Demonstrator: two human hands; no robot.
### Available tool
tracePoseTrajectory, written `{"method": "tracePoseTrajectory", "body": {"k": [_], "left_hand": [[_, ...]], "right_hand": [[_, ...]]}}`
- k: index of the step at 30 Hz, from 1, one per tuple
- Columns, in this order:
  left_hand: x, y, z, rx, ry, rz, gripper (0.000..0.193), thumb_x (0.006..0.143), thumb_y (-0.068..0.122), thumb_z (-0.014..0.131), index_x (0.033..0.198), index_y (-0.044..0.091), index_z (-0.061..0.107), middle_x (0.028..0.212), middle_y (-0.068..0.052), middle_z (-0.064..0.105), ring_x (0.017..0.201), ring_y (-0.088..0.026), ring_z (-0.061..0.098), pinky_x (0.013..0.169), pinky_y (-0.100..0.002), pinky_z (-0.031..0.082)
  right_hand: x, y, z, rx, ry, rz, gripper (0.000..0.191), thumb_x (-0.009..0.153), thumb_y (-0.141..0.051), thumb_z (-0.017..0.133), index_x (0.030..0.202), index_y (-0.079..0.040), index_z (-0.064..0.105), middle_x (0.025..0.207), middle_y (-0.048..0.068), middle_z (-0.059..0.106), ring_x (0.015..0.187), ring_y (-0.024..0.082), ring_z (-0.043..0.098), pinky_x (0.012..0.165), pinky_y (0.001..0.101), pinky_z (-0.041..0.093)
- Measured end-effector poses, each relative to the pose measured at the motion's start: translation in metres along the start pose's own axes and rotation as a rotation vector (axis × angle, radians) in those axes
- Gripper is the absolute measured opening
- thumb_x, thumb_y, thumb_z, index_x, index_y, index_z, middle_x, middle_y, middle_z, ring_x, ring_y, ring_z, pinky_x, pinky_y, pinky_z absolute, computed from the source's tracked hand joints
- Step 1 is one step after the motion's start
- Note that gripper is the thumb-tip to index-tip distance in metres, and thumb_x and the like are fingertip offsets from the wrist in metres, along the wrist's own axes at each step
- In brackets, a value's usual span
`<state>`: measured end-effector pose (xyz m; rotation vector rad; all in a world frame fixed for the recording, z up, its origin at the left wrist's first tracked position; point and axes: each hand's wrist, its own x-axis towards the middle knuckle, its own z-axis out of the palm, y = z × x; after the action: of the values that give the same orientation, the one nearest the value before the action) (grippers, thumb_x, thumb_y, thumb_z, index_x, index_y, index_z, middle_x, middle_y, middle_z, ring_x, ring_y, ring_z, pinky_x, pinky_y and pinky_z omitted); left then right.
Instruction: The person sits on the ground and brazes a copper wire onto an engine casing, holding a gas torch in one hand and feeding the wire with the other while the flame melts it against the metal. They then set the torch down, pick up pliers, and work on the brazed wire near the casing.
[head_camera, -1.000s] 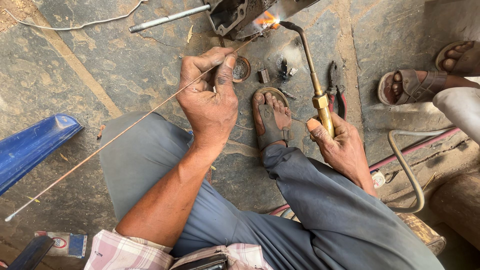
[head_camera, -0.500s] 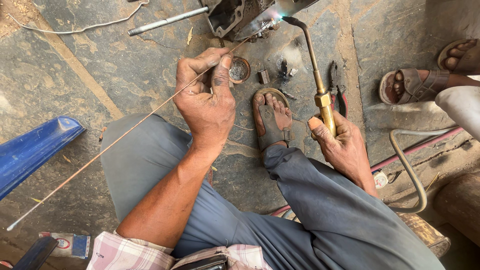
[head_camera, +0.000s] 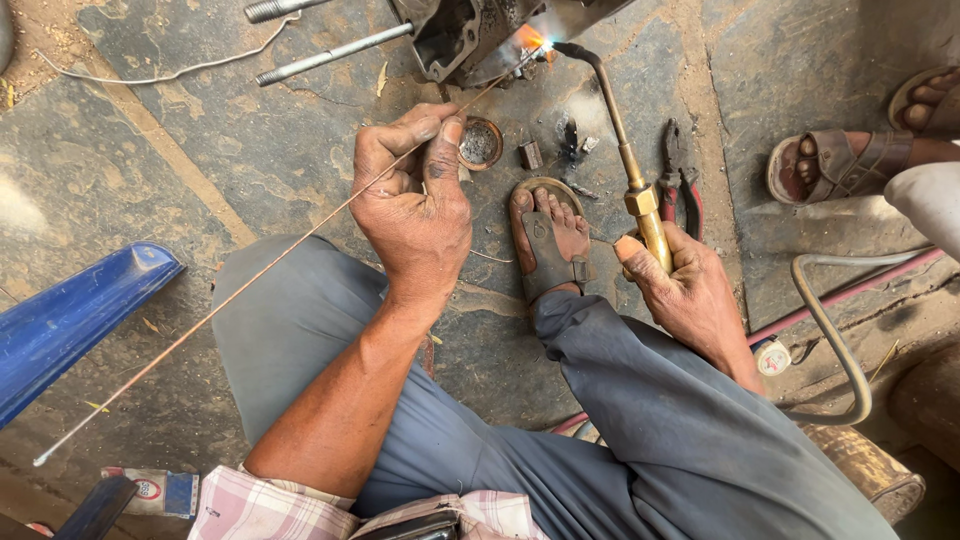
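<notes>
Our left hand (head_camera: 418, 215) pinches the long filler rod (head_camera: 240, 295), its tip fed into the flame at the metal casting (head_camera: 470, 35) on the floor, while our right hand (head_camera: 685, 290) grips the brass torch (head_camera: 625, 160), aimed there.

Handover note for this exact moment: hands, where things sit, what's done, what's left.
Left hand: pinches a thin filler rod, tip at the flame.
Right hand: grips the brass torch, lit, aimed at the metal casing on the floor.
Pliers lie beside the torch; a small round cap lies near the left hand.
Done: flame and rod meet at the casing edge.
Left: how far the joint has got cannot be told.
</notes>
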<state>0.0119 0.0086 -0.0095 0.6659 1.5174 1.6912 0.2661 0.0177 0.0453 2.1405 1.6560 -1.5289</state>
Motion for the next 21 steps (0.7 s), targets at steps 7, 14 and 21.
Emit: {"method": "tracePoseTrajectory", "body": {"k": [7,14,21], "left_hand": [[0.0,0.0,0.0,0.009,0.019,0.054,0.016,0.106,-0.008,0.066,0.11,-0.001,0.052,0.121,-0.02,0.07,0.107,-0.016,0.071,0.092,-0.026,0.063],[-0.001,-0.001,0.0,0.004,0.021,0.044,0.016,0.106,-0.007,0.066,0.111,0.0,0.052,0.121,-0.02,0.07,0.108,-0.017,0.071,0.092,-0.026,0.063],[-0.001,0.001,-0.004,0.074,0.005,0.072,0.017,0.106,-0.006,0.066,0.113,0.0,0.052,0.124,-0.02,0.069,0.113,-0.019,0.07,0.099,-0.029,0.063]], "right_hand": [[0.0,0.0,-0.001,-0.074,-0.02,0.029,0.049,0.092,-0.053,0.066,0.101,-0.005,0.069,0.069,0.004,0.065,0.063,0.013,0.056,0.058,0.034,0.045],[-0.001,-0.008,-0.001,-0.076,-0.023,0.058,0.049,0.092,-0.054,0.065,0.099,-0.006,0.069,0.068,0.005,0.063,0.062,0.014,0.055,0.057,0.0349,0.045],[0.0,-0.008,0.0,-0.114,-0.02,0.072,0.048,0.093,-0.053,0.067,0.098,-0.005,0.069,0.068,0.006,0.062,0.063,0.015,0.056,0.058,0.036,0.045]]}}
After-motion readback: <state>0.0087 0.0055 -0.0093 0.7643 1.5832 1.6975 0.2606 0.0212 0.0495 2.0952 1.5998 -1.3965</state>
